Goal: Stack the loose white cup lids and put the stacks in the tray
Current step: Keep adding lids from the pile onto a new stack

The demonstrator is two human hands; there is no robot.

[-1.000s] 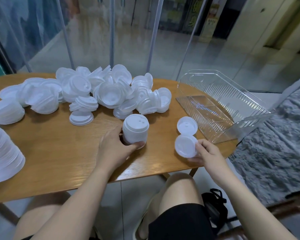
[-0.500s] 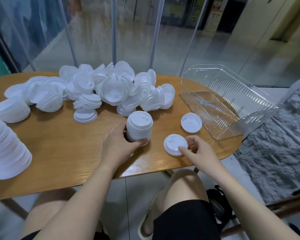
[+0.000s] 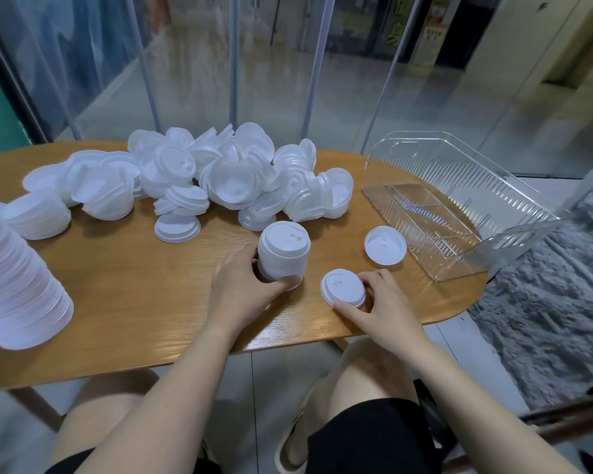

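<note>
Head view: left hand (image 3: 243, 289) grips the short stack (image 3: 283, 254); right hand (image 3: 380, 302) fingers pinch a single lid (image 3: 343, 291) just right of it. Misaligned placement could tip the stack

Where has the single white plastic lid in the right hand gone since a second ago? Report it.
Yes: the white plastic lid moved left, away from the clear plastic tray, toward the held stack.

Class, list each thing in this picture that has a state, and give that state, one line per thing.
short stack of lids: upright on the table, gripped by the left hand
single lid: dome up, pinched by the right hand
loose lid: hollow side up, untouched
clear tray: no lids inside
lid heap: jumbled, unstacked
tall stack: leaning, at the table's left
</note>
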